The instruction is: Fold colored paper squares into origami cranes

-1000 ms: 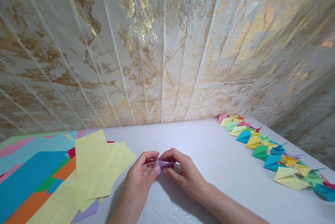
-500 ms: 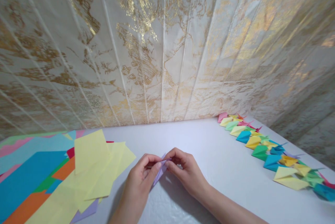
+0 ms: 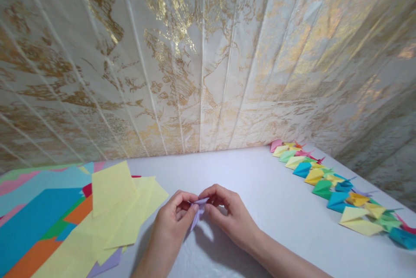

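A small piece of lilac origami paper, folded into narrow points, is held up just above the white table. My left hand pinches its left side between thumb and fingers. On the other side, my right hand has its curled index finger at the paper's upper edge and its thumb close to the right-hand point. The fingertips cover part of the folds.
Loose sheets of yellow paper overlap blue paper, orange paper and other colours at the left. Several folded paper cranes line the table's right edge. A gold-patterned curtain hangs behind the white table.
The lilac paper has turned in my fingers; one point now hangs downward and another points right. My right fingertips have shifted along its upper edge. The sheets and cranes stay put.
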### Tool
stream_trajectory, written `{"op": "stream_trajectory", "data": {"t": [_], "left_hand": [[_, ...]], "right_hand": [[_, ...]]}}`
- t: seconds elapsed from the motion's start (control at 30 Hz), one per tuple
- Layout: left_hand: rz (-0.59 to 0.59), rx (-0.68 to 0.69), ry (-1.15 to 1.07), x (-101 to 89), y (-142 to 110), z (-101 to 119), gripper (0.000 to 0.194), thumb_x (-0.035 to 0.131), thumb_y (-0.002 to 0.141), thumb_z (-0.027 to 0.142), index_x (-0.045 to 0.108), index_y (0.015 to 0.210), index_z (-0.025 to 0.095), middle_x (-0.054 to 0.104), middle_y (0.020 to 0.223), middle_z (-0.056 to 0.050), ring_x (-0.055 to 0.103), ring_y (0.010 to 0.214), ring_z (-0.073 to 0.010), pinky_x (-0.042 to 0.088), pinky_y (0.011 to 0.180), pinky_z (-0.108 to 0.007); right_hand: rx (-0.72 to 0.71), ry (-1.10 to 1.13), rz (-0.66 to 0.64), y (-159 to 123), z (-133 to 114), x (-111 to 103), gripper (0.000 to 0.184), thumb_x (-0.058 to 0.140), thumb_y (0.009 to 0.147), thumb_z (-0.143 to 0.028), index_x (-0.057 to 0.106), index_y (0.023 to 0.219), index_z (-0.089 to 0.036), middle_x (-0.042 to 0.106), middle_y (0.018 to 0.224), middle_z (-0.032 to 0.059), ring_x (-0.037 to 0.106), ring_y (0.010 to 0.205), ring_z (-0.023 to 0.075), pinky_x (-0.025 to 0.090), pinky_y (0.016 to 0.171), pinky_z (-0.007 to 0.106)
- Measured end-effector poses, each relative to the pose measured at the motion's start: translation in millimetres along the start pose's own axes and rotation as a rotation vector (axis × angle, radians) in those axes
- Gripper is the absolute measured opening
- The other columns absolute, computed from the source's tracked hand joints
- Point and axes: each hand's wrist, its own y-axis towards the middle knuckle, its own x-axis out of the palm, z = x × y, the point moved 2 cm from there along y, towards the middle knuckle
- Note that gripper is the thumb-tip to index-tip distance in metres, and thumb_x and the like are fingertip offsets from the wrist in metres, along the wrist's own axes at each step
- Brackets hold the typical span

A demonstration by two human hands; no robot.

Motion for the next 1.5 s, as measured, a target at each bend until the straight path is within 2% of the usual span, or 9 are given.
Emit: {"op": "stream_trajectory", "data": {"t": [0.23, 0.63, 0.77, 0.87, 0.93, 1.0, 1.2, 1.33, 1.5], "left_hand": [[-0.022, 0.04, 0.035, 2.8, -1.1, 0.1, 0.016, 0.072, 0.079, 0.036, 0.068, 0.08, 0.021, 0.069, 0.073, 0.002, 0.065, 0.073, -0.018, 0.049, 0.068, -0.023], [-0.02, -0.001, 0.019, 4.8, -2.6, 2.9, 0.018, 0.069, 0.079, 0.039, 0.064, 0.083, 0.022, 0.066, 0.075, 0.002, 0.065, 0.074, -0.0179, 0.051, 0.068, -0.024], [-0.032, -0.003, 0.022, 4.8, -2.7, -0.7, 0.016, 0.068, 0.081, 0.036, 0.062, 0.084, 0.022, 0.064, 0.077, 0.003, 0.065, 0.075, -0.017, 0.052, 0.07, -0.024], [-0.056, 0.008, 0.095, 3.5, -1.3, -5.5, 0.013, 0.067, 0.081, 0.033, 0.062, 0.087, 0.023, 0.066, 0.082, 0.002, 0.065, 0.078, -0.0178, 0.052, 0.073, -0.025], [-0.089, 0.011, 0.198, 2.4, -1.0, -8.2, 0.011, 0.065, 0.083, 0.03, 0.062, 0.091, 0.023, 0.068, 0.085, 0.001, 0.065, 0.077, -0.0183, 0.052, 0.074, -0.027], [-0.119, 0.075, 0.355, 1.0, -1.5, -9.0, 0.009, 0.06, 0.088, 0.026, 0.063, 0.096, 0.024, 0.069, 0.089, -0.001, 0.065, 0.078, -0.0188, 0.053, 0.076, -0.029], [-0.078, 0.593, 1.069, 0.7, -6.9, -10.0, 0.041, 0.042, 0.088, 0.001, 0.064, 0.117, 0.02, 0.065, 0.119, -0.01, 0.062, 0.108, -0.0283, 0.053, 0.09, -0.046], [-0.135, 0.751, 1.534, 8.5, -13.9, -17.0, 0.056, 0.043, 0.078, -0.007, 0.064, 0.127, 0.011, 0.069, 0.117, -0.015, 0.063, 0.103, -0.0313, 0.052, 0.089, -0.05], [-0.112, 0.815, 1.649, 16.0, -21.8, -17.3, 0.057, 0.049, 0.073, -0.001, 0.068, 0.126, 0.007, 0.073, 0.11, -0.016, 0.062, 0.1, -0.029, 0.049, 0.093, -0.045]], "right_hand": [[0.07, -0.014, 0.028, 0.5, 8.3, 0.9, 0.017, 0.066, 0.085, -0.032, 0.067, 0.081, -0.016, 0.064, 0.069, -0.001, 0.054, 0.062, 0.0124, 0.042, 0.062, 0.024], [0.221, 0.215, -0.023, 4.6, 19.8, 0.3, 0.031, 0.071, 0.08, -0.046, 0.063, 0.075, -0.016, 0.053, 0.058, -0.0055, 0.045, 0.051, 0.0089, 0.037, 0.051, 0.021], [0.2, 0.119, -0.003, 5.3, 21.2, -2.6, 0.025, 0.068, 0.085, -0.04, 0.063, 0.076, -0.017, 0.051, 0.061, -0.0052, 0.043, 0.055, 0.0103, 0.035, 0.053, 0.022], [0.039, -0.098, 0.051, 5.3, 14.3, -5.7, 0.013, 0.066, 0.087, -0.022, 0.062, 0.076, -0.018, 0.059, 0.073, -0.0014, 0.051, 0.074, 0.0148, 0.04, 0.07, 0.026], [-0.049, -0.231, 0.04, 5.2, 9.7, -6.0, 0.014, 0.066, 0.085, -0.011, 0.06, 0.075, -0.018, 0.063, 0.082, 0.0003, 0.053, 0.086, 0.0174, 0.04, 0.08, 0.029], [-0.058, -0.323, 0.01, 5.4, 8.1, -5.4, 0.018, 0.067, 0.084, -0.006, 0.059, 0.074, -0.018, 0.064, 0.081, 0.0001, 0.053, 0.088, 0.0185, 0.039, 0.081, 0.03], [0.02, -0.469, 0.053, 9.2, 11.2, -4.4, 0.018, 0.071, 0.081, -0.003, 0.062, 0.078, -0.018, 0.061, 0.078, 0.0, 0.054, 0.086, 0.0195, 0.041, 0.079, 0.03], [-0.027, -0.516, 0.028, 14.3, 15.0, -5.4, 0.018, 0.07, 0.081, -0.001, 0.065, 0.085, -0.019, 0.064, 0.078, 0.0002, 0.055, 0.086, 0.0198, 0.043, 0.079, 0.03], [-0.256, -0.866, -0.003, 10.5, 13.4, -12.4, 0.034, 0.052, 0.085, 0.006, 0.069, 0.104, -0.017, 0.069, 0.095, 0.0073, 0.053, 0.092, 0.0237, 0.044, 0.08, 0.034]]}}
